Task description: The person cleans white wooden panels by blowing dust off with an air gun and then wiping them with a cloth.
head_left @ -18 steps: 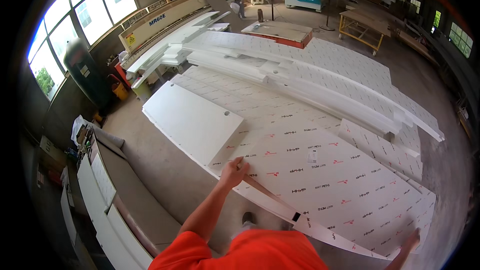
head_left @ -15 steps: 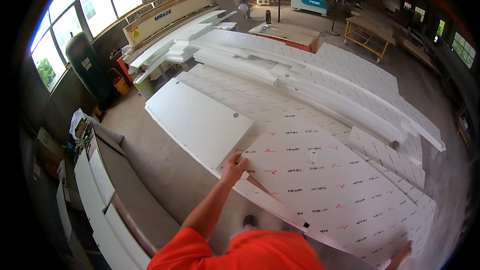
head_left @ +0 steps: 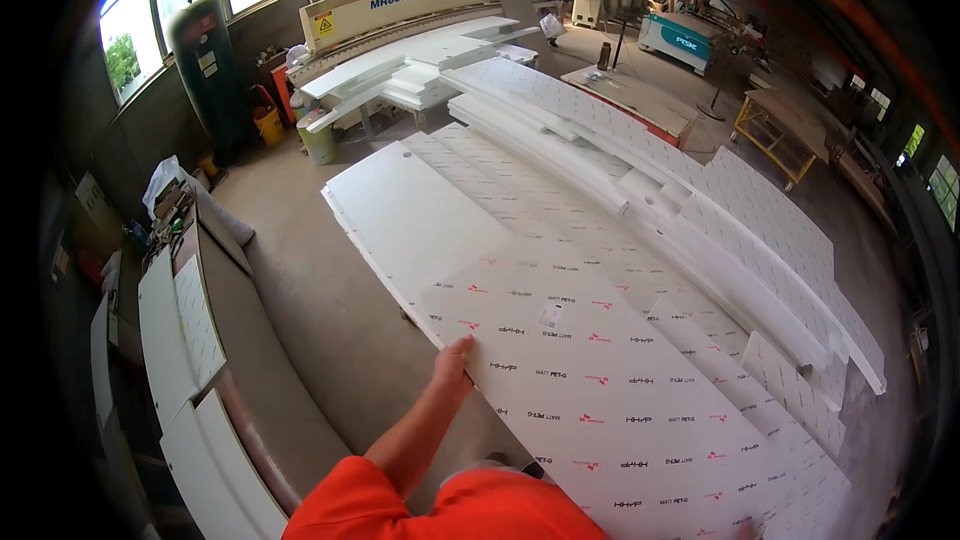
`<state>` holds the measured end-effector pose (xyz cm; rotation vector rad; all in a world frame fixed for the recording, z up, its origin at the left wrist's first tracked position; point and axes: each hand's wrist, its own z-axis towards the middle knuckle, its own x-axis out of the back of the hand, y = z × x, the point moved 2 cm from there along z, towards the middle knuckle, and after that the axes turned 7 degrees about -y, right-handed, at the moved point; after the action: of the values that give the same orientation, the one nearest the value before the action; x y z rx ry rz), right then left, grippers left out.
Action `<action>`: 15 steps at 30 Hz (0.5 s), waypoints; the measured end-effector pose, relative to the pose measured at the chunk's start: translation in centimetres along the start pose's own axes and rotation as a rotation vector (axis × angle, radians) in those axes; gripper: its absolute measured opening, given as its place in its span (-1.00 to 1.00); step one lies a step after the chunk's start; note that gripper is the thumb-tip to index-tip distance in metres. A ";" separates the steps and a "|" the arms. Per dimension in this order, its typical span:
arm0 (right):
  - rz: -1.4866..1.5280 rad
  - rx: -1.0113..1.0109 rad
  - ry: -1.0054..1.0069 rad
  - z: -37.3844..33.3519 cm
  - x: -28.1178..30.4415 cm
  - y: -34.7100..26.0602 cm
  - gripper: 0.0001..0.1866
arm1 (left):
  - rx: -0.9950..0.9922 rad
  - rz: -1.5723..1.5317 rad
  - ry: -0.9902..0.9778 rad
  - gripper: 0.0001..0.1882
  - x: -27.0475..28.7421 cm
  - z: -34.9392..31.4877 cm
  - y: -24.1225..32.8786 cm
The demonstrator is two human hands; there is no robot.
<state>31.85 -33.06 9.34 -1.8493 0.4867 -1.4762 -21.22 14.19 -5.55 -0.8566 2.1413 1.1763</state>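
Observation:
My left hand grips the near left edge of a large white panel covered in printed protective film, thumb on top. The panel spreads out in front of me over other white sheets. A plain white board lies just beyond it on the floor stack. Only a sliver of my right hand shows at the bottom edge by the panel's near right side; its grip is hidden. My orange sleeve fills the lower middle.
Long white strips and film-covered sheets lie across the floor to the right. A bench with white boards runs along my left. Behind are a green tank, a yellow bucket, a long machine and a yellow cart.
The panel, seen nearly edge-on before, now shows its broad printed face. My left hand stays on its edge. My right hand has slid almost out of view at the bottom.

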 end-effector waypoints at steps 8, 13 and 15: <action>-0.078 0.471 -0.232 -1.8 -12.7 -12.6 -0.44 | -0.095 -0.019 0.092 -0.52 4.3 3.8 8.1; -0.045 -0.102 -0.376 -10.4 -25.4 -21.6 -0.42 | -0.166 -0.032 0.136 -0.56 9.5 10.8 14.8; 0.213 0.156 -0.393 -11.2 -30.8 -22.2 -0.46 | -0.208 -0.023 0.087 -0.57 10.0 13.8 16.7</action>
<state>9.68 -0.47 5.39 -1.8394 0.3525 -0.9512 -38.03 30.46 -10.42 -1.0371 2.0967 1.3910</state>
